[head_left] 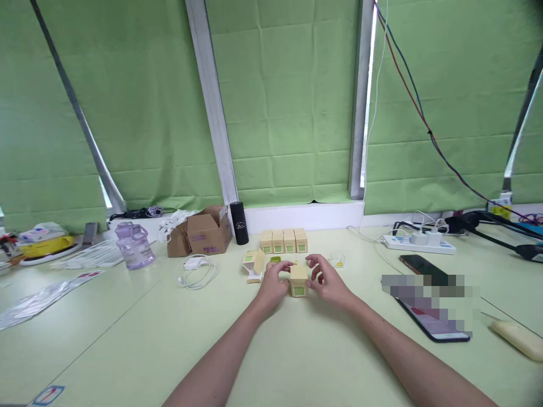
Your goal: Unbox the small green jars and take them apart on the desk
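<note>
A small tan cardboard box (299,273) with a green label on its front stands upright on the table between my hands. My left hand (274,282) grips its left side with bent fingers. On the right side, my right hand (330,284) touches the box low down, its upper fingers curved and raised a little off it. Just left of my left hand is an opened box (253,263) with its flaps out. A small green item (275,259) lies behind that hand, partly hidden. Behind my hands, several matching closed boxes (289,241) stand side by side in a row.
A clear plastic piece (337,260) lies behind my right hand. Leftward are a white charger with cable (195,263), a larger open carton (211,233), a black cylinder (240,223) and a purple bottle (134,246). Rightward are a power strip (418,244) and two phones (424,270).
</note>
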{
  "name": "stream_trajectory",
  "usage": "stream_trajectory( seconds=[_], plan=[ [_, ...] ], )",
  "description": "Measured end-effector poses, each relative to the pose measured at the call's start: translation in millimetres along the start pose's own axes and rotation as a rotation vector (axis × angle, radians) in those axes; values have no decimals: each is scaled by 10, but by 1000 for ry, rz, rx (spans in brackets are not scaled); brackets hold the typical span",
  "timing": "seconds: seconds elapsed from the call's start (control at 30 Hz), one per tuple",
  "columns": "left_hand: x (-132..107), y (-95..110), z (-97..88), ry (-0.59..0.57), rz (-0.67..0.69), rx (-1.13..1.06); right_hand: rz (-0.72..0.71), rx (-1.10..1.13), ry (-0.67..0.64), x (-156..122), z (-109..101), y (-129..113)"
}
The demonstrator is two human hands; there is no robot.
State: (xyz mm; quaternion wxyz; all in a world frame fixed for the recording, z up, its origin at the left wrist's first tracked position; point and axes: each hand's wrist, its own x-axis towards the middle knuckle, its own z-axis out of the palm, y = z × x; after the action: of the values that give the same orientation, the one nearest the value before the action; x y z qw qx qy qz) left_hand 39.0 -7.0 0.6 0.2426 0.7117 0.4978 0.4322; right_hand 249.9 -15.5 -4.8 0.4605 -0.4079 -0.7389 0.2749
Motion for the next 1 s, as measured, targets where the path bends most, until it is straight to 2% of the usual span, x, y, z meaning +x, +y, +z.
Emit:
stream_trajectory(
  seconds=[0.3, 0.57, 0.83, 1.0],
  plan=[
    [6, -38, -10, 43, 53, 40, -18, -68, 90, 23, -4, 87],
    [34, -22, -21, 85, 29, 50, 20, 27, 143, 26, 16, 94],
    [17, -4, -57, 53, 65, 23, 61, 40, 202, 36, 20, 127],
    [-36, 32, -34, -33, 49, -82, 82, 114, 148, 23, 44, 132]
  ],
)
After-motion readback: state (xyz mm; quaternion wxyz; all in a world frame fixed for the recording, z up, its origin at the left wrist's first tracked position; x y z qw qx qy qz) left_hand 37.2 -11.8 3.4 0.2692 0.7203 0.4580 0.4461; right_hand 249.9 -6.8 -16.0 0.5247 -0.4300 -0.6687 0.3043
